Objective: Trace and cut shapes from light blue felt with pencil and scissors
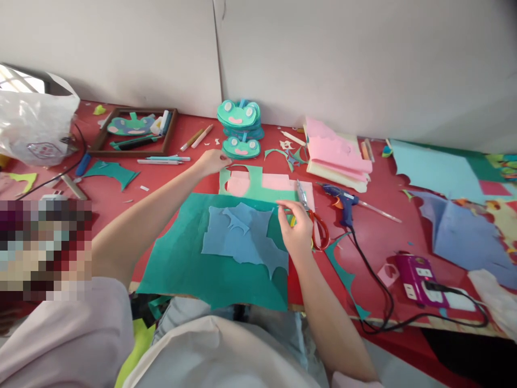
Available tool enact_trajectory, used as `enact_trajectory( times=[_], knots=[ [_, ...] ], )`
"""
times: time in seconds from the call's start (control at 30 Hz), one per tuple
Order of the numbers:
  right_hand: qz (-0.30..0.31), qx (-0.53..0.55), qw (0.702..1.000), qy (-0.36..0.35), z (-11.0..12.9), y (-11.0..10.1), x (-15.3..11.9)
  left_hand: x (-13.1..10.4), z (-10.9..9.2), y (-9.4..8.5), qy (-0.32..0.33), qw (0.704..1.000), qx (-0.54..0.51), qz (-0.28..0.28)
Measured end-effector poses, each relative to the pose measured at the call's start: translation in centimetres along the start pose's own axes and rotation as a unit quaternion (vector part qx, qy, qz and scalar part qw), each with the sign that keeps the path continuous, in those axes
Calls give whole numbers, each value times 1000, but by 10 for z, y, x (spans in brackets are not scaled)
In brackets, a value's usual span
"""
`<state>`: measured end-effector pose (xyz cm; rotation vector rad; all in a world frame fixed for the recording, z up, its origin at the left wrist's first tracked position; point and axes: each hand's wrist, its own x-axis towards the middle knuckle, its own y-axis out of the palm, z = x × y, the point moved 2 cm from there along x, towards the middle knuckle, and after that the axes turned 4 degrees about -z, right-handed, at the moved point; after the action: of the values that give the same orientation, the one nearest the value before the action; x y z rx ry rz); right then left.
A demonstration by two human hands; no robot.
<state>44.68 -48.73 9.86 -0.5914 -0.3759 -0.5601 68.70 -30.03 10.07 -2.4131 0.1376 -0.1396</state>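
My left hand (213,161) reaches to the far side of the table, its fingers curled together by the lower left edge of a green felt frog face (241,147). Whatever the fingertips pinch, if anything, is hidden. Behind that face stands a stack of similar frog faces (239,114) with white eyes and pink mouths. My right hand (297,229) hovers over the right edge of a large green felt sheet (177,258), thumb and fingers apart, holding nothing. Beside it lie scissors (320,230) with red-orange handles. Blue felt scraps (242,237) rest on the green sheet.
A blue glue gun (341,202) lies right of the scissors, its cord running to a purple power strip (418,277). Folded pink felt (333,151) is at the back. Pens (163,160) and a brown tray (172,129) sit left. A plastic bag (36,124) stands far left.
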Motion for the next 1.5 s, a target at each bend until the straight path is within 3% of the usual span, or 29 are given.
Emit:
enact_trajectory(
  times=[0.17, 0.23, 0.3, 0.37, 0.47, 0.6, 0.77, 0.93, 1.07, 1.23, 1.37, 1.5],
  knots=[
    [32, -64, 997, -4, -5, 2, -3, -51, -4, -18, 134, 989, 65, 1],
    [47, -92, 994, -18, -5, 4, -4, -82, -1, -25, 138, 986, 88, 19],
    [66, -100, 992, -30, -4, 7, -5, -112, 4, -28, 110, 987, 106, 58],
    [94, -94, 990, -42, -2, 10, -6, -138, 9, -26, 80, 978, 127, 145],
    [163, -80, 981, -71, 4, 17, -11, -158, 10, -21, 117, 961, 135, 211],
    [239, -79, 960, -121, 13, 26, -18, -157, -1, -19, 167, 959, 108, 204],
    [262, -80, 950, -151, 18, 38, -26, -150, -9, -20, 131, 968, 37, 211],
    [255, -98, 951, -148, 18, 40, -27, -138, 6, -4, 111, 964, -87, 226],
    [217, -126, 958, -138, 18, 23, -13, -130, 19, 7, 95, 971, -98, 195],
    [149, -78, 985, -48, 1, -2, 37, -130, 22, 10, 122, 963, -105, 217],
    [35, -99, 991, 80, -42, -17, 102, -130, 25, 10, 131, 958, -106, 231],
    [-40, -144, 981, 120, -84, -31, 162, -129, 28, 12, 131, 957, -112, 234]
  ],
)
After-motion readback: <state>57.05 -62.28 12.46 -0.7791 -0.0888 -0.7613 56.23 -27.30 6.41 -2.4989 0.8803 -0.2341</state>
